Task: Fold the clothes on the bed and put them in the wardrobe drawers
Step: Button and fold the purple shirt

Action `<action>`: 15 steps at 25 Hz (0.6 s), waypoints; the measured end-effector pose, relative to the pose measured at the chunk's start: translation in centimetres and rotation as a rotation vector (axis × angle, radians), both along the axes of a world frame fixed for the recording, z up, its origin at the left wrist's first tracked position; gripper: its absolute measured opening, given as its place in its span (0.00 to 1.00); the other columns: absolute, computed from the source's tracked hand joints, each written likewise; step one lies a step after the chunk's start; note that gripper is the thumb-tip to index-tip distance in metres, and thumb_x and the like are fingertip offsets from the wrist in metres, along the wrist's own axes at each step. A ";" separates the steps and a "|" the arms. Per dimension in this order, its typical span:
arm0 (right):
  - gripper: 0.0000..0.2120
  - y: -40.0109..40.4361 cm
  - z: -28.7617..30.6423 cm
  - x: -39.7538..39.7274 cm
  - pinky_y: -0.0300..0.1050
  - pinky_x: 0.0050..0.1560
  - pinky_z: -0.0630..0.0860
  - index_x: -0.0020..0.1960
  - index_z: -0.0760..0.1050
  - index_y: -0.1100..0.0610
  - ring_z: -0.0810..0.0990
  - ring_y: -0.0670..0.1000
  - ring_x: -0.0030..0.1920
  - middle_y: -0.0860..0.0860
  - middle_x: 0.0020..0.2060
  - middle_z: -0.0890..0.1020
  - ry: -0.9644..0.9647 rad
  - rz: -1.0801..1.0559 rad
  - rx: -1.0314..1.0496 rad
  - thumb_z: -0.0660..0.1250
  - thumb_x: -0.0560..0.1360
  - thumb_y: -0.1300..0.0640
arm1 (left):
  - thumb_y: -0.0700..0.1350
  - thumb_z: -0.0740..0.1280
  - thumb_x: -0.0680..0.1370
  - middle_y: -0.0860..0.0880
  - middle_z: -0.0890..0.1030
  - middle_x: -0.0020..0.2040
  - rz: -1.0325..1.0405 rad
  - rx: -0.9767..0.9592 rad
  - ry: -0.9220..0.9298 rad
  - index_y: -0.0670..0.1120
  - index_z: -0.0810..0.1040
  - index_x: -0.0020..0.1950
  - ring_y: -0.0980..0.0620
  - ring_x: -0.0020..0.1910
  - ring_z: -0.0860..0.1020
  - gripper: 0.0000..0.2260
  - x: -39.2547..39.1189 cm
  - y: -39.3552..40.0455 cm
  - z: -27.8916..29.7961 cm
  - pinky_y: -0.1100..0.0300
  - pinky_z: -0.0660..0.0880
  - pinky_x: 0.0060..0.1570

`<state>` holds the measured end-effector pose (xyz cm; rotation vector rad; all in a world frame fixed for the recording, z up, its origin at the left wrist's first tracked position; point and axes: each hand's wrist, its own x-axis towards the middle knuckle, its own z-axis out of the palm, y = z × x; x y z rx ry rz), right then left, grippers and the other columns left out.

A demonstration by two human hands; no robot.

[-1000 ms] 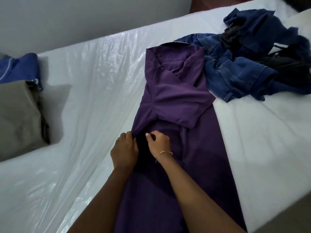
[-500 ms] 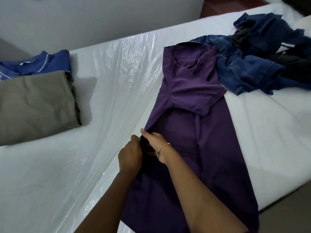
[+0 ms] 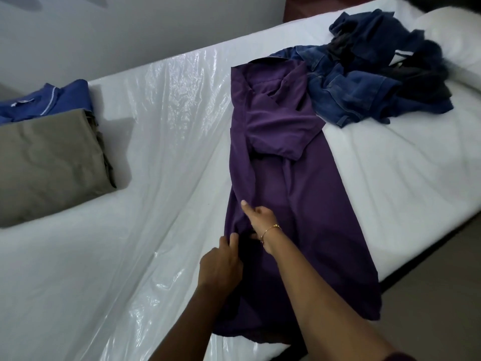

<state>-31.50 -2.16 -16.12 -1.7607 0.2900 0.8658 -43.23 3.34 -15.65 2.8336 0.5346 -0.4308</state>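
Observation:
A long purple garment (image 3: pixel 307 204) lies lengthwise on the bed, its sides folded inward and one short sleeve laid across the chest. My right hand (image 3: pixel 260 220), with a thin bracelet on the wrist, holds the folded-in left edge, forefinger stretched along the crease. Just below it, my left hand (image 3: pixel 221 264) rests straight fingers on the same edge. A heap of unfolded clothes (image 3: pixel 377 79), blue denim and dark pieces, lies beyond the garment's collar at the upper right.
Two folded pieces lie at the left: an olive-grey one (image 3: pixel 49 162) and a blue one (image 3: pixel 46 100) behind it. Clear plastic sheeting (image 3: pixel 156 126) covers the left half of the white mattress (image 3: pixel 403 165). The bed's edge and floor run along the lower right.
My right hand has slid up the left fold with its forefinger extended. My left hand has dropped back toward me and its fingers have straightened. The view has swung left, showing more of the folded pile.

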 end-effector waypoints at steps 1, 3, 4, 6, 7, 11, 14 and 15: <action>0.09 -0.1 0.1 -0.9 0.48 0.43 0.77 0.46 0.70 0.55 0.73 0.50 0.41 0.50 0.39 0.73 0.035 0.085 -0.001 0.65 0.76 0.50 | 0.49 0.53 0.81 0.47 0.69 0.61 0.023 -0.008 -0.011 0.47 0.62 0.67 0.49 0.48 0.77 0.15 -0.3 -0.4 0.0 0.60 0.70 0.40; 0.07 -0.3 0.1 -2.2 0.46 0.41 0.78 0.52 0.71 0.58 0.75 0.51 0.44 0.53 0.46 0.75 0.099 0.151 -0.005 0.64 0.77 0.56 | 0.47 0.53 0.81 0.47 0.67 0.60 0.100 0.020 -0.019 0.45 0.67 0.61 0.49 0.49 0.75 0.11 -1.0 -0.8 -0.2 0.60 0.68 0.37; 0.07 -0.3 -0.2 -2.5 0.46 0.41 0.79 0.56 0.71 0.59 0.76 0.53 0.46 0.55 0.50 0.75 0.133 0.131 0.010 0.61 0.79 0.57 | 0.46 0.54 0.81 0.47 0.68 0.57 0.127 0.039 -0.067 0.44 0.70 0.56 0.48 0.48 0.75 0.09 -1.3 -0.7 -0.3 0.60 0.67 0.34; 0.11 -0.5 -0.1 -3.1 0.51 0.47 0.79 0.62 0.68 0.57 0.75 0.55 0.54 0.55 0.57 0.74 0.218 0.007 0.086 0.55 0.81 0.55 | 0.43 0.56 0.76 0.45 0.72 0.46 0.098 0.066 -0.287 0.42 0.75 0.42 0.46 0.39 0.76 0.10 -2.2 -0.7 -0.6 0.61 0.64 0.26; 0.12 -0.5 0.0 -3.4 0.53 0.49 0.79 0.61 0.67 0.56 0.75 0.55 0.55 0.55 0.57 0.73 0.245 -0.056 0.130 0.55 0.81 0.53 | 0.44 0.56 0.74 0.44 0.74 0.41 0.055 0.082 -0.372 0.42 0.74 0.36 0.46 0.35 0.75 0.11 -2.6 -0.8 -0.6 0.62 0.63 0.24; 0.23 -1.6 1.5 -5.0 0.43 0.48 0.72 0.60 0.64 0.56 0.72 0.49 0.50 0.49 0.49 0.72 0.153 -0.002 0.138 0.64 0.75 0.41 | 0.46 0.56 0.73 0.48 0.75 0.30 0.076 -0.040 -0.458 0.44 0.72 0.33 0.52 0.23 0.72 0.12 -2.6 -2.7 0.6 0.67 0.53 0.20; 0.21 -3.0 0.5 -5.5 0.39 0.48 0.70 0.60 0.66 0.58 0.73 0.50 0.49 0.50 0.54 0.68 -0.188 -0.084 -0.082 0.69 0.73 0.50 | 0.43 0.62 0.73 0.48 0.76 0.26 0.075 -0.083 -0.362 0.43 0.73 0.40 0.49 0.19 0.73 0.05 -2.3 -4.7 -0.7 0.64 0.55 0.19; 0.16 -3.6 0.2 -5.4 0.40 0.48 0.71 0.58 0.70 0.60 0.74 0.52 0.49 0.52 0.55 0.69 -0.323 -0.070 -0.217 0.67 0.75 0.53 | 0.42 0.63 0.74 0.46 0.78 0.29 0.061 -0.140 -0.365 0.41 0.74 0.44 0.45 0.23 0.76 0.04 -2.5 -5.1 -1.3 0.61 0.60 0.21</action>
